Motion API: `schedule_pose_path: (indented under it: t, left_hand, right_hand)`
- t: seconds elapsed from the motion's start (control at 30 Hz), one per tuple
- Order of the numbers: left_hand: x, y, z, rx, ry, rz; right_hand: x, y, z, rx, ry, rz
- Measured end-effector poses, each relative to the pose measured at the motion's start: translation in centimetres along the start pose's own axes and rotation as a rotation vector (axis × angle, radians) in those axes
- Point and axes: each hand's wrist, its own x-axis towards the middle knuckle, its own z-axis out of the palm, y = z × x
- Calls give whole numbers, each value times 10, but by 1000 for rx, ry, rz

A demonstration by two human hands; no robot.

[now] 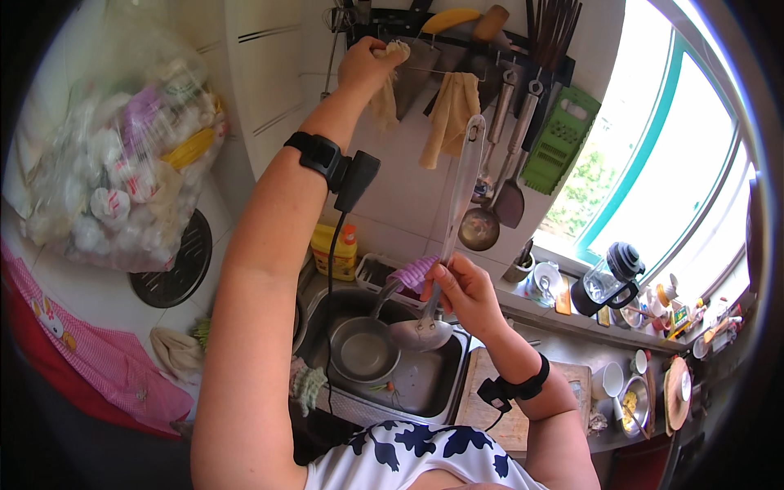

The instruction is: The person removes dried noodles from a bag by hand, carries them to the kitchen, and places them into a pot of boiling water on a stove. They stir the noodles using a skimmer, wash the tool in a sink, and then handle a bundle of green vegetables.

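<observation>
My left hand (pixel 362 68) is raised to the wall rack, its fingers closed on a beige cloth (pixel 384 101) that hangs down beside the rail. With my right hand (pixel 467 293) I grip the lower handle of a metal ladle (pixel 463 184), whose bowl points down over the sink. A small metal pan (pixel 365 349) lies in the sink (pixel 429 383), below and left of the ladle's bowl. Another beige cloth (pixel 450 119) hangs over the rail to the right of my left hand. A skimmer, a second ladle (pixel 479 228) and a turner (pixel 510 202) hang from hooks.
A wooden cutting board (pixel 490 373) lies right of the sink. Behind the sink stands a yellow bottle (pixel 335 252). A blender (pixel 606 282) stands on the windowsill, and a green grater (pixel 560 141) hangs beside the window. Plastic bags (pixel 122 184) hang at the left.
</observation>
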Motion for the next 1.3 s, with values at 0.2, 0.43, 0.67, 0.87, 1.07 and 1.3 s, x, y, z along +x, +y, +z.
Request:
schedule_pose_path:
  t: [0.2,0.43,0.67,0.87,1.07,1.3]
  left_hand:
    - [10,11,5,291,53,237]
    - [37,-5,3,512,-26,421]
    - [46,-2,-1,604,-170,510]
    - [13,9,7,430,46,447]
    - [18,5,2,546,-44,397]
    - [42,8,4,545,-61,389]
  right_hand:
    - [5,-6,1,3,-8,-21]
    - [37,-24,2,2,-22,-78]
    - [99,-4,10,60,-5,-87]
    - [124,28,12,98,-6,-88]
    - [124,29,12,80,-23,-61]
    - [117,29,3,-23,-13,-55]
